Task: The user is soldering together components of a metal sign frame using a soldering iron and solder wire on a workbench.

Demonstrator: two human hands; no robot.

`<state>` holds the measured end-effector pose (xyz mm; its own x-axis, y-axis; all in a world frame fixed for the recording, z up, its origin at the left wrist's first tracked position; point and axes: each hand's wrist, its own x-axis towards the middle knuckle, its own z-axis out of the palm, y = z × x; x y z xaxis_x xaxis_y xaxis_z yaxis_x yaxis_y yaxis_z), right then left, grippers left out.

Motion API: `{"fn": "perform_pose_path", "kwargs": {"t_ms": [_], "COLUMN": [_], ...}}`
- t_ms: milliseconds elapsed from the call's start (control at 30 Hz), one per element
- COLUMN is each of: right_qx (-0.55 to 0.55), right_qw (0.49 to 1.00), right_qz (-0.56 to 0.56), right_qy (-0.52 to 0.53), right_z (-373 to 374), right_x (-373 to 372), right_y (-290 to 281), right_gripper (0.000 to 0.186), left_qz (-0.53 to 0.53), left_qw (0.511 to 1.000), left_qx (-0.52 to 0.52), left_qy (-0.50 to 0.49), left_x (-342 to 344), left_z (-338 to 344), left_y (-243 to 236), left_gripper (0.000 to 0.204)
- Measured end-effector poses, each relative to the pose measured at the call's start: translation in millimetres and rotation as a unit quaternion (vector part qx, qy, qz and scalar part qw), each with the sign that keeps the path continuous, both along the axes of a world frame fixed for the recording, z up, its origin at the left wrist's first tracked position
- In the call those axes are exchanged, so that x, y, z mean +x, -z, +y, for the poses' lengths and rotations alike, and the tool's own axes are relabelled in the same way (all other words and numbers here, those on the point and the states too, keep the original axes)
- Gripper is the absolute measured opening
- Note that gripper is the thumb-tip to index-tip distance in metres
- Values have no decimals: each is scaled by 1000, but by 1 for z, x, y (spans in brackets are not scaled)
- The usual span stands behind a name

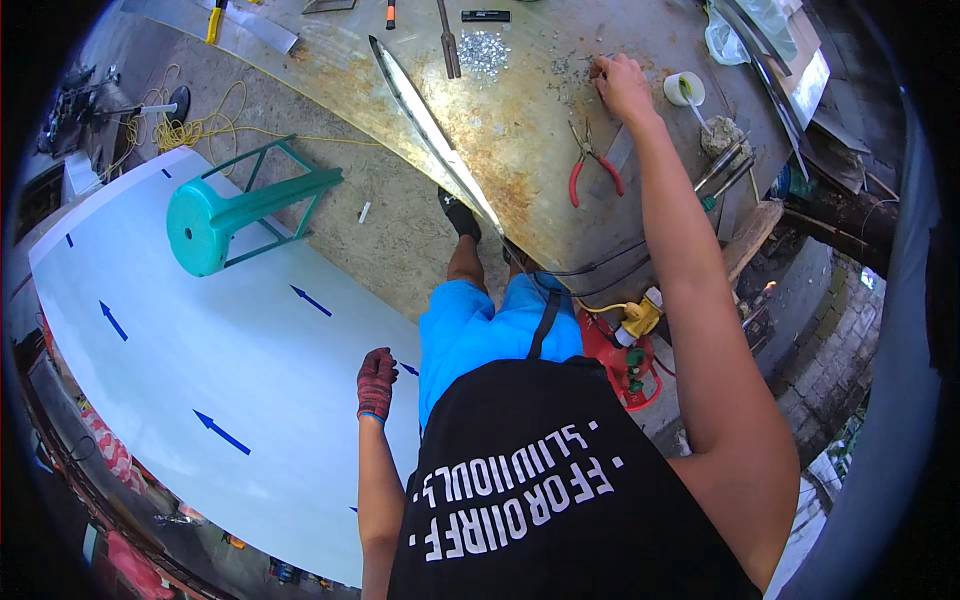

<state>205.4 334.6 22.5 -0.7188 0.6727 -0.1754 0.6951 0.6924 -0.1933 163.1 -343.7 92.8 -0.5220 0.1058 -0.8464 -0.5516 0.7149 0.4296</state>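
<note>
My right hand (624,88), bare, reaches across the worktable (540,110) to scattered small metal bits (572,68). Its fingers are bent together, and whatever they pinch is hidden. Just right of it stands a white cup (684,88) with a stick in it. Red-handled pliers (594,165) lie nearer to me, their jaws apart. My left hand (377,384), in a red and dark knit glove, hangs low beside my blue shorts with curled fingers. Nothing shows in it. A long, shiny curved metal strip (425,120) lies along the table's near left edge.
A teal stool (200,228) lies tipped over on a large white sheet (250,350) with blue arrows. Silver pieces (483,55) are heaped beside a dark long tool (447,40). Below the table sits a red tank (610,350) with a yellow fitting (640,318) and hoses. Yellow cord (190,135) coils on the floor.
</note>
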Motion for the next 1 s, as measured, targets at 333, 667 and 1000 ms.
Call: {"fn": "perform_pose_path", "kwargs": {"t_ms": [333,667,1000], "right_qx": [-9,-276,-299], "right_qw": [999,928,910], "right_qz": [41,216,233], "right_qy": [-13,127,168], "right_z": [-4,-195,-248], "right_x": [1,-34,-64], "right_y": [6,-21,-15], "right_gripper": [22,21,20], "left_qz": [12,3,2], "left_qw": [1000,1000,1000], "left_qx": [-1,16,6], "left_qy": [19,8,15], "left_x": [-4,2,12], "left_z": [9,19,8], "left_y": [-5,-3,-6], "left_gripper": [37,36,38]}}
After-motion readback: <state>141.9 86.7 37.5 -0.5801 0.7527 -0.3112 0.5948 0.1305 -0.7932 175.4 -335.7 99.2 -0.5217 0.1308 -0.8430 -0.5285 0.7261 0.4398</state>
